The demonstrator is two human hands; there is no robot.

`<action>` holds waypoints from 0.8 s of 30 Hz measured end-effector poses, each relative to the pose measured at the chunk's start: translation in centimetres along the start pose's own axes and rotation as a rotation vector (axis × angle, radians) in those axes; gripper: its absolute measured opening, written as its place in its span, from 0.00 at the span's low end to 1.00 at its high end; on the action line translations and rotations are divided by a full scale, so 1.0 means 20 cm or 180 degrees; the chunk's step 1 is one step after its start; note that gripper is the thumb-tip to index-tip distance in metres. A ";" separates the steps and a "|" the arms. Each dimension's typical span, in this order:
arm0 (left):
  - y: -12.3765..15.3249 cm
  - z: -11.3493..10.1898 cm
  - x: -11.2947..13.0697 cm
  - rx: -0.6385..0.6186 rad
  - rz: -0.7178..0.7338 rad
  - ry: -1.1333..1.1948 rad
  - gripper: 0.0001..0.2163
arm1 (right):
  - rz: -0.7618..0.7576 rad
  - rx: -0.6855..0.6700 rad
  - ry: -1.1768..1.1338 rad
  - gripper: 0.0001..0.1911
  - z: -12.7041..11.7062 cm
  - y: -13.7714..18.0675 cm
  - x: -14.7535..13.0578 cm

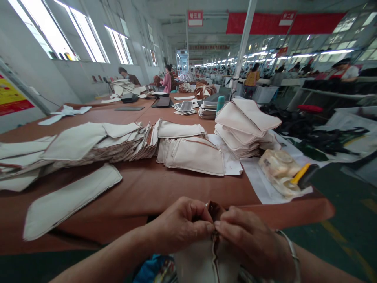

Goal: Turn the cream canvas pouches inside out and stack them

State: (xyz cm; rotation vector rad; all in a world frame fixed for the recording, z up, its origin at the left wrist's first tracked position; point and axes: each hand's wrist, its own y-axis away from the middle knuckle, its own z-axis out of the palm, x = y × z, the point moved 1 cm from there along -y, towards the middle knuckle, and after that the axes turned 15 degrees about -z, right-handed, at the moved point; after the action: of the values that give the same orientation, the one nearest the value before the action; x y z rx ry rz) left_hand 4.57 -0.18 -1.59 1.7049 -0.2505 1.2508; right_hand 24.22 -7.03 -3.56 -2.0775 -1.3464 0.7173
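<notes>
Both my hands meet at the near edge of the brown table [141, 188]. My left hand [179, 226] and my right hand [250, 239] are closed in a pinch on the same cream fabric piece [203, 263], which has a dark brown trim at its top and hangs down toward my lap. The fingertips of both hands touch at that brown trim. A bracelet sits on my right wrist.
Rows of cream fabric pieces [97, 145] lie across the table, one long piece [70, 198] lies apart at left, and a stack [244, 125] stands at right. A yellow-handled brush [303, 175] rests on a plastic-wrapped bundle. Several people work at far tables.
</notes>
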 end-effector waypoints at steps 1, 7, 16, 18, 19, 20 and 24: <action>0.01 0.00 0.01 0.0150 0.0037 -0.0247 0.10 | 0.0521 0.0172 -0.0367 0.12 0.00 0.00 0.00; 0.06 0.00 0.07 0.0748 0.0613 -0.1384 0.04 | 0.2055 -0.0215 -0.2163 0.21 -0.08 -0.09 0.07; 0.08 -0.04 0.12 0.0819 0.0746 -0.1341 0.05 | 0.1448 -0.0582 -0.1862 0.11 -0.12 -0.16 0.13; 0.07 -0.05 0.11 0.0660 0.0587 -0.0998 0.07 | 0.1139 -0.0530 -0.1275 0.06 -0.11 -0.16 0.11; 0.07 -0.05 0.11 0.0549 0.0555 -0.0819 0.08 | 0.1030 -0.0490 -0.1051 0.05 -0.11 -0.16 0.10; 0.07 -0.05 0.11 0.0440 0.0552 -0.0673 0.10 | 0.0982 -0.0447 -0.0963 0.05 -0.10 -0.16 0.10; 0.06 -0.06 0.12 0.0402 0.0607 -0.0751 0.13 | 0.1321 -0.0406 -0.1906 0.11 -0.12 -0.15 0.15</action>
State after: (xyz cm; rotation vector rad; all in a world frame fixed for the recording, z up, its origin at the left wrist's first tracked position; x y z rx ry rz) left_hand 4.02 1.00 1.03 1.9773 -0.4935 1.2220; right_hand 25.16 -3.62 -0.21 -2.3806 -1.2765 1.5635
